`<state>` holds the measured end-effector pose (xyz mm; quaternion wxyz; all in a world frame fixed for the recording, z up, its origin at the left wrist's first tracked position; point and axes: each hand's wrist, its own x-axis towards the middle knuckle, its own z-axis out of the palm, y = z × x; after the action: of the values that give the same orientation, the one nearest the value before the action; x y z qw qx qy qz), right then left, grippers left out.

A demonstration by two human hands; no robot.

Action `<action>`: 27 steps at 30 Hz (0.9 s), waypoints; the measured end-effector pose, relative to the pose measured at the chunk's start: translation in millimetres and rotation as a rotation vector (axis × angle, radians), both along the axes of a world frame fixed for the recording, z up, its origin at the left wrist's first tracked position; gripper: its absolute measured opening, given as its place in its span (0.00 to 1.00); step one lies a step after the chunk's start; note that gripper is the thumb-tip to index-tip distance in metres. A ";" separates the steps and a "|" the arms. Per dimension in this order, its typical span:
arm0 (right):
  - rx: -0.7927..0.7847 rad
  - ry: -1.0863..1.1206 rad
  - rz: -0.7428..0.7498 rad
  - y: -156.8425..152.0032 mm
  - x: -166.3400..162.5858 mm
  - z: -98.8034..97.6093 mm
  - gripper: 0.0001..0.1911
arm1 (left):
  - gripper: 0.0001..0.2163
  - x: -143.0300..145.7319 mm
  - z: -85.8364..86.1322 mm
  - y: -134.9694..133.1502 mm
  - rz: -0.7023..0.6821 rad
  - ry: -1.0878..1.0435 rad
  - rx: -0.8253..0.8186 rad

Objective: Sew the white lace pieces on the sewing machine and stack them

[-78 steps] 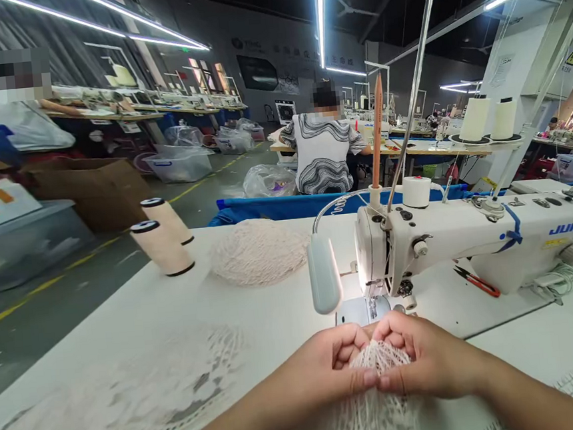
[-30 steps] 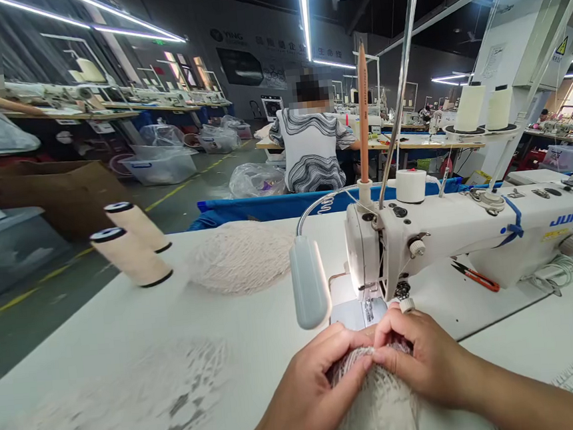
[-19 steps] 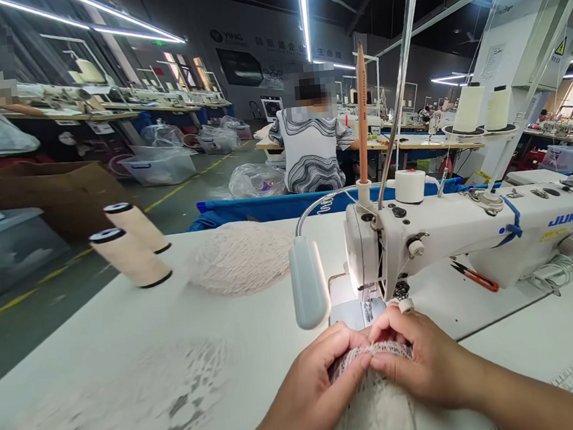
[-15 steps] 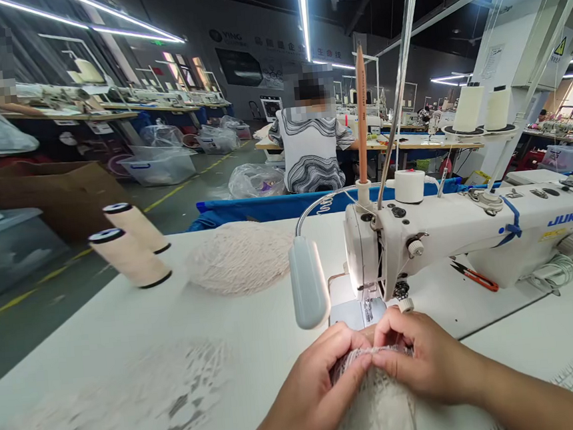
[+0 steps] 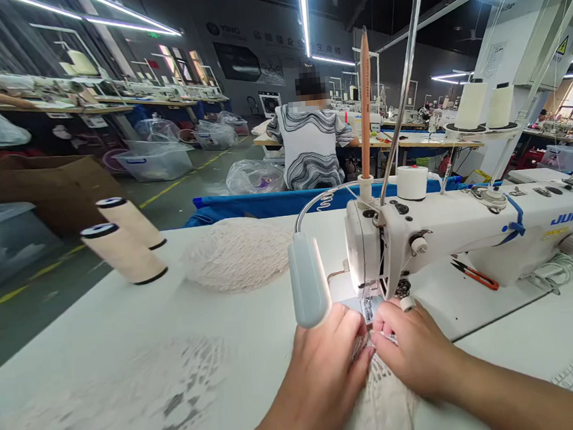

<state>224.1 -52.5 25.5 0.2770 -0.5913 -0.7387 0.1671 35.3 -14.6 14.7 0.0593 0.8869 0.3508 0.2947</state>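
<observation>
Just in front of the presser foot of a white sewing machine (image 5: 468,226), both hands pinch the edge of a cream lace fabric (image 5: 383,400). My left hand (image 5: 330,365) is closed on the fabric's left side, thumb lying along it. On the other side my right hand (image 5: 408,345) grips the same edge, its fingertips close to the needle area. The fabric hangs down toward me from between the thumbs. A grey lamp (image 5: 308,280) on a bent metal neck lights the spot and stands just above my left hand.
Another lace piece (image 5: 173,405) lies at the left front, and a gathered lace pile (image 5: 240,254) sits behind it. Two cream thread cones (image 5: 124,252) lean at the table's left edge. Orange-handled thread snips (image 5: 476,274) rest by the machine. A person (image 5: 312,139) sits ahead.
Both hands have moved forward with the lace edge, nearer the needle. My left hand has turned more palm-down. The view has shifted slightly.
</observation>
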 end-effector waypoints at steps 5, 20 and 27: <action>0.018 -0.064 -0.017 1.9 3.4 -6.6 0.05 | 0.16 -5.5 -2.3 -0.3 -0.183 0.112 0.190; 0.232 -0.310 0.159 -4.5 17.6 -13.6 0.10 | 0.13 -7.3 -9.6 -1.3 -0.144 0.084 0.293; 0.307 -0.341 0.113 -1.3 22.1 -24.5 0.10 | 0.10 -11.0 4.7 -4.5 -0.154 0.070 0.270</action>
<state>246.2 -53.8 1.0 0.2254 -0.5195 -0.8235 -0.0343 24.2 -19.1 19.4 -0.0502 0.9208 0.2409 0.3028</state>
